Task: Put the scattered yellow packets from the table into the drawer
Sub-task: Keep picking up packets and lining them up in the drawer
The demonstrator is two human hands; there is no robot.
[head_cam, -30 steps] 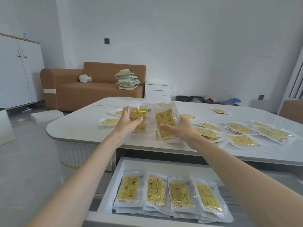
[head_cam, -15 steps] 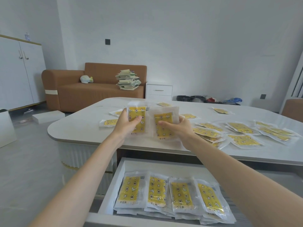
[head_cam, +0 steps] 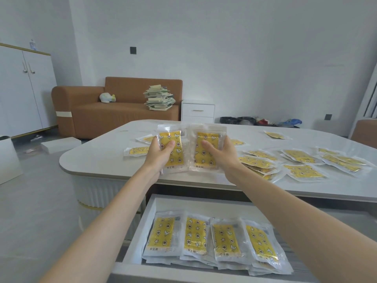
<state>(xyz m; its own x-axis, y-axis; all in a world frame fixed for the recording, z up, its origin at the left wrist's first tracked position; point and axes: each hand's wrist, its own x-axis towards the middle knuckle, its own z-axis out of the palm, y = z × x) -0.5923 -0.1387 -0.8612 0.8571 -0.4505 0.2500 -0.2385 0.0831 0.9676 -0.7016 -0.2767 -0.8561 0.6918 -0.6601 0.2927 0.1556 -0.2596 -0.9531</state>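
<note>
White and pulled wide open, the drawer point(head_cam: 152, 211) sits under the near edge of the table point(head_cam: 98, 158), holding four stacks of yellow packets point(head_cam: 223, 241) side by side in a row, printed faces up. Above the drawer, over the table's edge, the left hand point(head_cam: 158, 153) grips one upright packet point(head_cam: 173, 152) with thumb pressed on its front, and the right hand point(head_cam: 221, 153) grips a second packet point(head_cam: 206, 150) the same way, edges touching. More loose packets point(head_cam: 302, 170) lie scattered on the table, mostly to the right of the hands.
</note>
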